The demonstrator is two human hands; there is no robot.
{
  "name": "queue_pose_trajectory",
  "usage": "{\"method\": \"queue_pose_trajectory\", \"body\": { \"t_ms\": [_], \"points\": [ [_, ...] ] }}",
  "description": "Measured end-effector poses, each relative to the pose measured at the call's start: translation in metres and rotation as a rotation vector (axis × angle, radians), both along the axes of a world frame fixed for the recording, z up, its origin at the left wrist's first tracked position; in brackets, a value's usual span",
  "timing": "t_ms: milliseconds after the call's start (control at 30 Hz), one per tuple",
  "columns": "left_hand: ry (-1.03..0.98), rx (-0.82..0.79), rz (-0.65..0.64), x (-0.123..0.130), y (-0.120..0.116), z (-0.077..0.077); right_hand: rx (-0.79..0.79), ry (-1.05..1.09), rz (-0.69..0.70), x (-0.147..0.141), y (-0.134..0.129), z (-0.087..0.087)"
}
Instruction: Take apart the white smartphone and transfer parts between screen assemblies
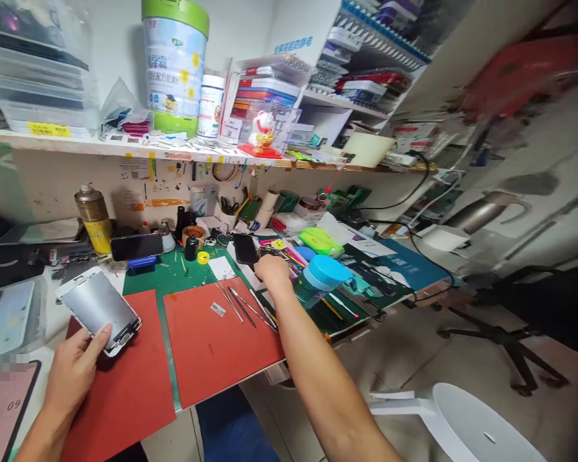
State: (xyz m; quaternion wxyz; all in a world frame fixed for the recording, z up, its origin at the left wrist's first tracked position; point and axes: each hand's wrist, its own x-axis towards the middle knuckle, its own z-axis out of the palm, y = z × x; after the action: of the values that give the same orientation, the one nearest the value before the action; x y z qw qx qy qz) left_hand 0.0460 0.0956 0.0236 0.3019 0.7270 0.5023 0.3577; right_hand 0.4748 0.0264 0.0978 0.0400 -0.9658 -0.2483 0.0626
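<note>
A white-framed phone screen (96, 305) is in my left hand (77, 362), its silvery back facing up, with the thumb pressed on its lower edge above the left red mat (130, 366). My right hand (273, 273) reaches to the back of the bench, beside a black phone (245, 249) and left of a blue-lidded cup (320, 279). Its fingers are bent and their tips are hidden, so what they touch cannot be made out. Tweezers and thin tools (243, 307) lie on the right red mat (212, 359), near a small silvery piece (218, 309).
A spray can (94, 221) and a propped phone (137, 246) stand at the back left. A green pouch (320, 241) lies behind the cup. Above runs a loaded shelf (173, 151). A white stool (481, 423) is at the lower right.
</note>
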Motion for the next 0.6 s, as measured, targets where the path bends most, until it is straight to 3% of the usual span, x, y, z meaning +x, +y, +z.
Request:
{"method": "queue_pose_trajectory", "body": {
  "t_ms": [133, 233, 300, 367, 433, 500, 533, 600],
  "points": [
    [-0.32, -0.269, -0.066, 0.003, -0.007, 0.002, 0.001, 0.036, 0.01, -0.006, -0.01, -0.007],
    [-0.392, -0.34, -0.048, 0.006, -0.011, 0.003, 0.063, -0.008, 0.048, -0.024, -0.02, -0.004],
    [-0.453, -0.39, -0.027, 0.009, -0.014, 0.005, 0.165, -0.069, 0.145, -0.044, -0.027, -0.001],
    [-0.522, -0.463, -0.017, 0.012, -0.019, 0.008, 0.269, -0.064, 0.329, -0.071, -0.032, 0.0],
    [-0.57, -0.557, -0.029, 0.017, -0.027, 0.013, 0.389, 0.081, 0.606, -0.1, -0.035, -0.004],
    [-0.597, -0.653, -0.056, 0.022, -0.039, 0.017, 0.57, 0.413, 0.952, -0.127, -0.034, -0.012],
    [-0.609, -0.697, -0.068, 0.024, -0.045, 0.019, 0.616, 0.585, 1.06, -0.139, -0.033, -0.017],
    [-0.634, -0.775, -0.079, 0.027, -0.057, 0.021, 0.612, 0.898, 1.15, -0.157, -0.03, -0.028]
  ]
}}
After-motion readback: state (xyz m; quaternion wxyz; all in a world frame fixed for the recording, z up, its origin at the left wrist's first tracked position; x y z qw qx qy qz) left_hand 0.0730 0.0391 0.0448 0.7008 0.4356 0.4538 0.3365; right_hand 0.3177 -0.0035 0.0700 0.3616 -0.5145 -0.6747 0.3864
